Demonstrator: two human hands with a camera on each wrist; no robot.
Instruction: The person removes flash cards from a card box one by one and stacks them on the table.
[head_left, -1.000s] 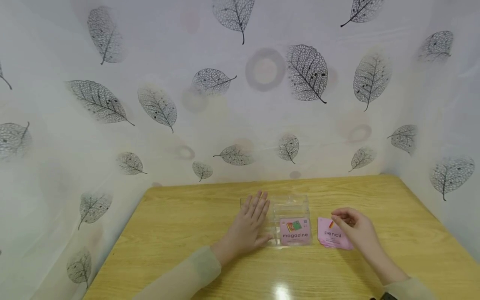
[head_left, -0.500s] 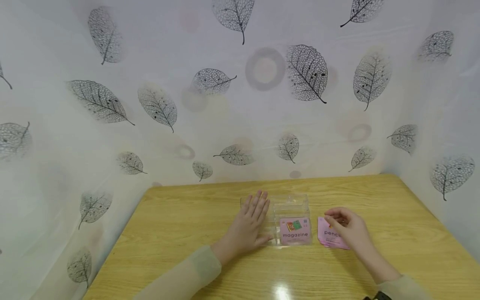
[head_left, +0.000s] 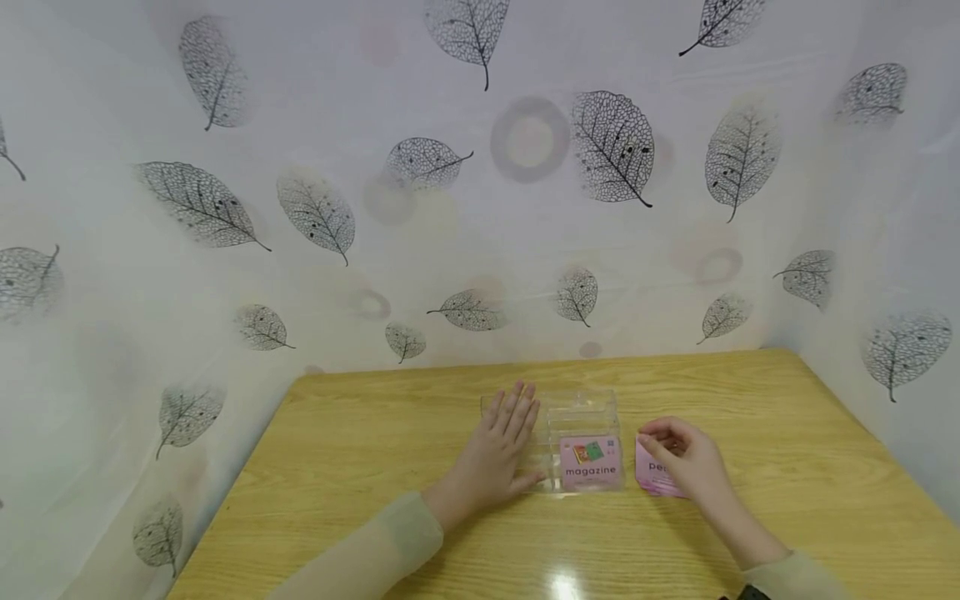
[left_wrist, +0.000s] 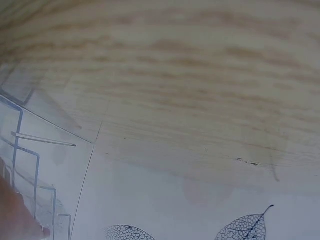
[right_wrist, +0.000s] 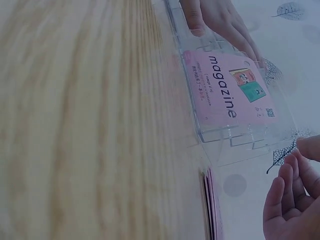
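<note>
Two pale sleeves (head_left: 375,550) reach in from the near edge, a dark item (head_left: 752,592) showing at the right cuff, while a patch of glare (head_left: 564,586) lights the wooden tabletop (head_left: 360,433). The right hand (head_left: 693,467) hangs over one stack of pink cards (head_left: 651,477), its grip loosely bent, thumb tip and forefinger close together above the stack's left corner; whether they touch the top card cannot be told. The letters "pe" can be read there, the rest of the word lying behind the hand. Several card edges show from the right wrist, too tightly packed to count.

Just left of the stack, across a narrow strip of wood, sits one clear plastic box (head_left: 581,402) with stepped dividers. Inside it, one pink "magazine" card (head_left: 591,473) faces up (its print also includes a bracketed pronunciation, small Chinese characters and a square code), with two overlapping magazines, one red and one green, pictured above the word. The left hand (head_left: 491,454) lies across the box's left part, its grip straight-fingered, the thumb apart from the four fingers, which point toward the far side.

Beyond the tabletop's far edge rises a white backdrop (head_left: 450,233) printed with more than a dozen black skeleton leaves (head_left: 615,146) and faint rings (head_left: 498,137).
</note>
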